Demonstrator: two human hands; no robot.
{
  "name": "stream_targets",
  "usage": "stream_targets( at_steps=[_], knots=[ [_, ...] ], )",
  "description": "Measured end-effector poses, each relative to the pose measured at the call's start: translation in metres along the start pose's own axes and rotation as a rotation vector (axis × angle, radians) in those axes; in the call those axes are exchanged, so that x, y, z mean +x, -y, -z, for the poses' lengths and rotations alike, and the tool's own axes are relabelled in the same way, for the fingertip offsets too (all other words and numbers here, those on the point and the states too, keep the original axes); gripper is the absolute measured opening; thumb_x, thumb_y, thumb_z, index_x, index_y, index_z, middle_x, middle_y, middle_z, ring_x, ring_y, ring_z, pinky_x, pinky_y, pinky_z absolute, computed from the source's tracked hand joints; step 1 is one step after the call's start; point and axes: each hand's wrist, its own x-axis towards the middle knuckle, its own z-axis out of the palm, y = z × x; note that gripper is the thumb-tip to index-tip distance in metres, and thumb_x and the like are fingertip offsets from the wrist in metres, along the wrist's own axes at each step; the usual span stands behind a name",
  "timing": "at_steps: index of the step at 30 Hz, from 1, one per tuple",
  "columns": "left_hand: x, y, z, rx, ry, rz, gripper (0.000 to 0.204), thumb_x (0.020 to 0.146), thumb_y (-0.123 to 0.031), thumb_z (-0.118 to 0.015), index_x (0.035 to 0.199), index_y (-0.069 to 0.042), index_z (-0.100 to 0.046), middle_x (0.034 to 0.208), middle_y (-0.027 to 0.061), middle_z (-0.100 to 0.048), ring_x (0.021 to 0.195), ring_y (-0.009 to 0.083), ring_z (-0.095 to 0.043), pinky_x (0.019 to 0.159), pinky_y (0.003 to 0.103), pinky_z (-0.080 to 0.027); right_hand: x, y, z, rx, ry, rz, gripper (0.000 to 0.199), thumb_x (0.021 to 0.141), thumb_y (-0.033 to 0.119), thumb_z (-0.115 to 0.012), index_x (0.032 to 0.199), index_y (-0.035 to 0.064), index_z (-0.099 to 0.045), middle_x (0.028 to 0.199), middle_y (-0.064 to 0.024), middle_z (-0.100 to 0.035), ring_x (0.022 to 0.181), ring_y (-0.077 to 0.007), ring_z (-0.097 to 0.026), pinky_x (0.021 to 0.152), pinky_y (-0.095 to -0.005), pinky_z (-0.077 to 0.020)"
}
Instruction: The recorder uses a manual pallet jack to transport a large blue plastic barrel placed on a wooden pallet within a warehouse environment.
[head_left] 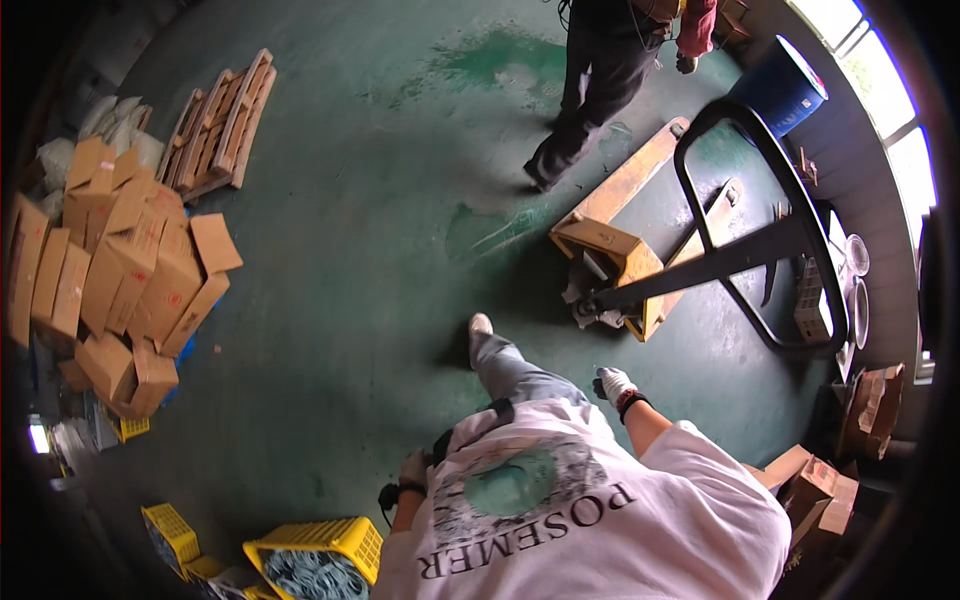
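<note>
My right hand (615,385) hangs low beside my right leg, in a white glove with dark fingertips and a dark band at the wrist. Its fingers are curled in, and I see nothing held in them. My left hand (413,468) is at my left side, partly behind my white printed shirt (560,530), with a black band around the wrist. A black item (440,447) lies against it at my waist; the fingers are too hidden to read. Nearest to my right hand is a yellow pallet jack (640,265), whose black loop handle (840,290) tilts toward the right.
Another person (605,85) walks ahead, beyond the pallet jack. Flattened and open cartons (150,270) pile up at left, near wooden pallets (220,125). A yellow crate (365,545) of grey-blue parts stands at lower left. A blue drum (780,90) stands by the right wall.
</note>
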Motion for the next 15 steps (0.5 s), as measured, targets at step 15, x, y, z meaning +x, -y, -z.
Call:
stream_targets(
  at_steps=[15],
  knots=[
    [0.208, -0.081, 0.2, 0.86, 0.088, -0.44, 0.022, 0.081, -0.023, -0.067, 0.087, -0.003, -0.061, 0.09, 0.0229, -0.064, 0.084, 0.045, -0.06, 0.075, 0.05, -0.048, -0.035, 0.234, -0.221, 0.152, 0.258, 0.578, 0.034, 0.096, 0.027, -0.059, 0.122, 0.0049, -0.057, 0.1, -0.0053, -0.065, 0.089, -0.0162, -0.062, 0.079, -0.0316, -0.0513]
  ],
)
